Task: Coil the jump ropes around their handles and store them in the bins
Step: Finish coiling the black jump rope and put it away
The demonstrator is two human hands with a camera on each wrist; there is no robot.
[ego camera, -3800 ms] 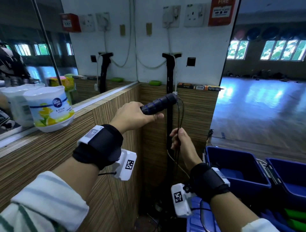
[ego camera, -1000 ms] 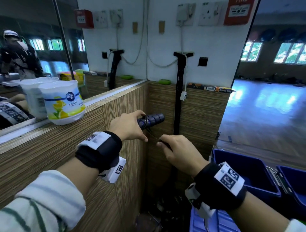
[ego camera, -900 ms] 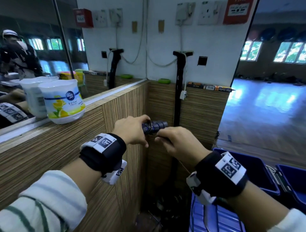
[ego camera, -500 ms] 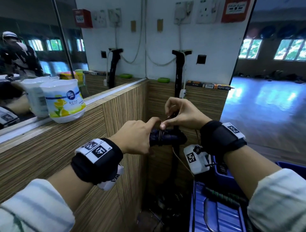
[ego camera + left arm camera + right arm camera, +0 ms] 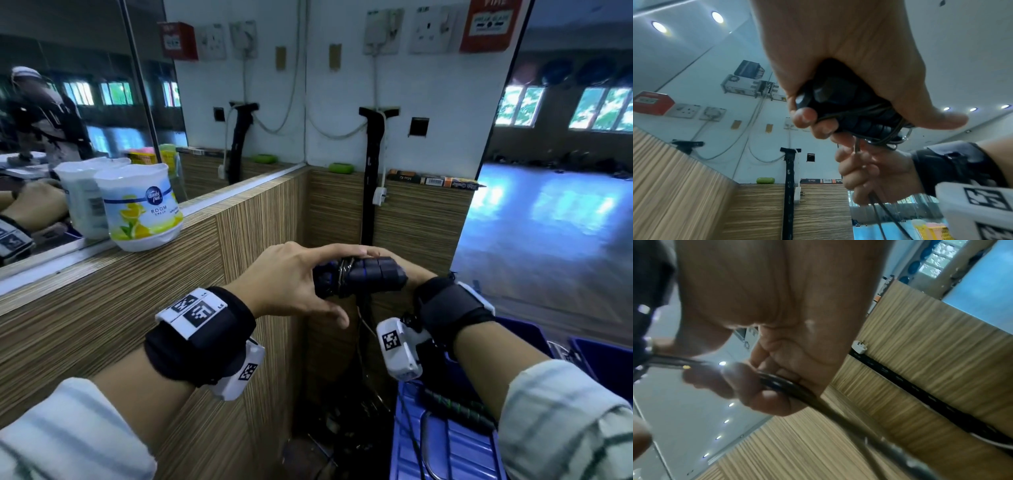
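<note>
Two hands [image 5: 291,281] [image 5: 875,177], two blue bins [image 5: 524,334] [image 5: 606,359], one air freshener tub [image 5: 140,205] (mirrored beside it), one green-handled jump rope [image 5: 459,409].

the head view looks forward and down from above both wrists toward a corner of wood-panelled wall [image 5: 411,219]. the left wrist view looks up from under the left hand [image 5: 838,48], very close, at that wall [image 5: 760,211] and the ceiling. the right wrist view, tilted and blurred, shares that panelling [image 5: 931,361].
</note>
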